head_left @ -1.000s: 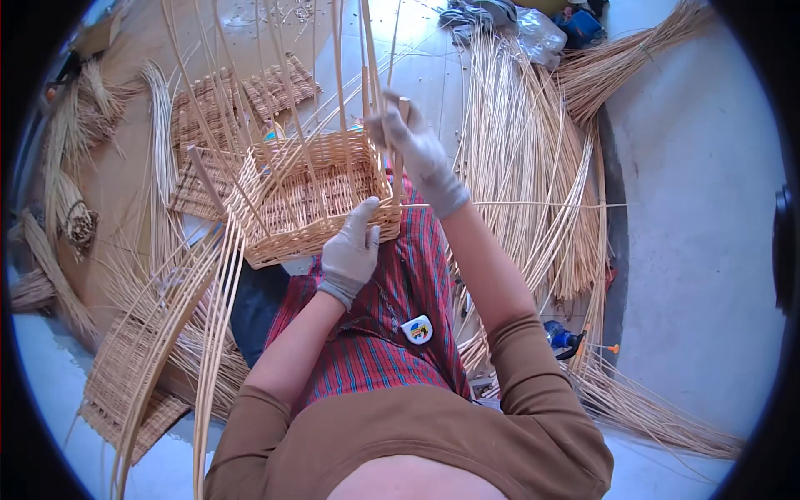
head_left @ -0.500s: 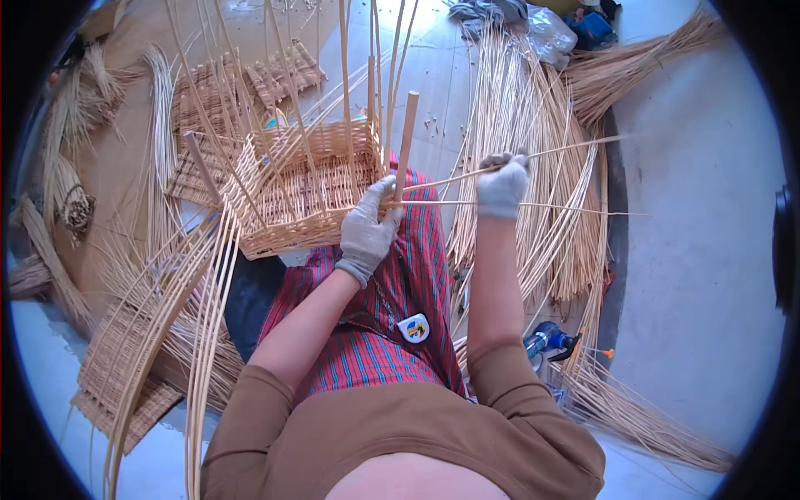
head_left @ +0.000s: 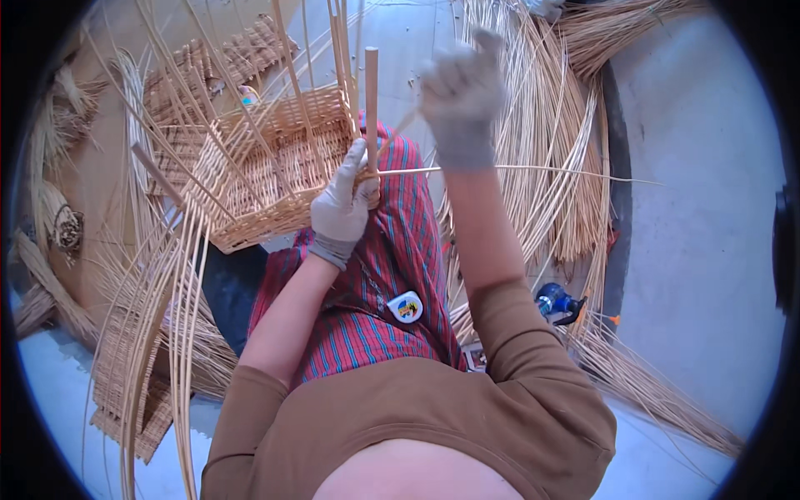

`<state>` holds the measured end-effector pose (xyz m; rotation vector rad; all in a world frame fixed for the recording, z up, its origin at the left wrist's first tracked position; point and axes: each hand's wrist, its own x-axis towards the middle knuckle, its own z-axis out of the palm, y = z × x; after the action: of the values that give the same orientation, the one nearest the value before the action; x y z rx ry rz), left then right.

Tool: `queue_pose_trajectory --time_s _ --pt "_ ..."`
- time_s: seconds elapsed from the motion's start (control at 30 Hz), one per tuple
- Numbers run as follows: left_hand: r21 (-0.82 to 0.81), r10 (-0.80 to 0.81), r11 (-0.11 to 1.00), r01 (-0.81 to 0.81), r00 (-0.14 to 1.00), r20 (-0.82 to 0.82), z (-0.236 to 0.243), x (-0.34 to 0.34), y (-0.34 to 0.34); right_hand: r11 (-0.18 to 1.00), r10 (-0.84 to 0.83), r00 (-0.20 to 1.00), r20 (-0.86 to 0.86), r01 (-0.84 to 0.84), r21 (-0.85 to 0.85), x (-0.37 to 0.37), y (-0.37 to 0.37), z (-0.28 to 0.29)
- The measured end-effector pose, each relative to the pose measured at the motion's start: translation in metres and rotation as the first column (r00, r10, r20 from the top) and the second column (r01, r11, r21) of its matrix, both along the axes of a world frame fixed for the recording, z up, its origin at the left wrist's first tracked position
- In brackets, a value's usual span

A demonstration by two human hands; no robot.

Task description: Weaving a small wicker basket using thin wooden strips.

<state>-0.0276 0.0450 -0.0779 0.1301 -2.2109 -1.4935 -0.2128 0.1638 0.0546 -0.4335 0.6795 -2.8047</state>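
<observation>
A shallow rectangular basket [head_left: 271, 220] of honey-coloured cane sits tilted toward 10 o'clock from the centre of the view, its mouth facing the wearer and its lower right end by the knee under a red striped cloth [head_left: 408, 208]. Its low walls are closely woven; the bottom is coarser, mottled with redder brown. Slender stakes [head_left: 305, 125] rise well above the rim. A thick rod [head_left: 371, 100] stands at the basket's 3 o'clock corner, and another rod [head_left: 157, 175] leans outward at 8 o'clock, where long loose canes [head_left: 185, 317] trail down toward 6 o'clock.

The gloved left hand [head_left: 340, 204] grips the 3 o'clock corner, thumb side uppermost. The right hand [head_left: 462, 96], blurred at 1 o'clock, is a fist around a bent strand [head_left: 404, 127] rising from that corner. A second, thinner strand [head_left: 567, 171] runs out straight toward 3 o'clock, crossing the right forearm's line.
</observation>
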Motion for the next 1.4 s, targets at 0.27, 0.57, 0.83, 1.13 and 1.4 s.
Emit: queue_pose_trajectory --time_s 0.27,0.57,0.83,1.13,1.4 --pt "-0.144 -0.016 0.990 0.005 0.997 -0.070 0.003 0.003 0.000 0.997 0.044 0.998 0.046 -0.047 0.068 0.151 0.114 -0.026" --pt "0.320 -0.179 0.932 0.167 0.984 0.008 0.002 0.006 -0.001 0.288 0.589 0.704 -0.398 0.277 0.917 0.233 -0.051 -0.004" --pt "0.397 -0.197 0.900 0.183 0.980 -0.005 0.026 0.032 -0.022 0.698 0.068 0.944 -0.323 0.186 0.692 0.147 -0.021 0.005" --pt "0.285 -0.178 0.948 0.144 0.979 0.097 0.040 0.039 -0.037 -0.144 0.497 0.835 -0.235 0.347 0.927 0.050 0.037 -0.059" --pt "-0.040 -0.065 0.997 0.064 0.998 -0.007 0.036 0.036 -0.034 0.179 0.774 0.288 -0.564 0.755 0.631 0.010 0.021 -0.056"
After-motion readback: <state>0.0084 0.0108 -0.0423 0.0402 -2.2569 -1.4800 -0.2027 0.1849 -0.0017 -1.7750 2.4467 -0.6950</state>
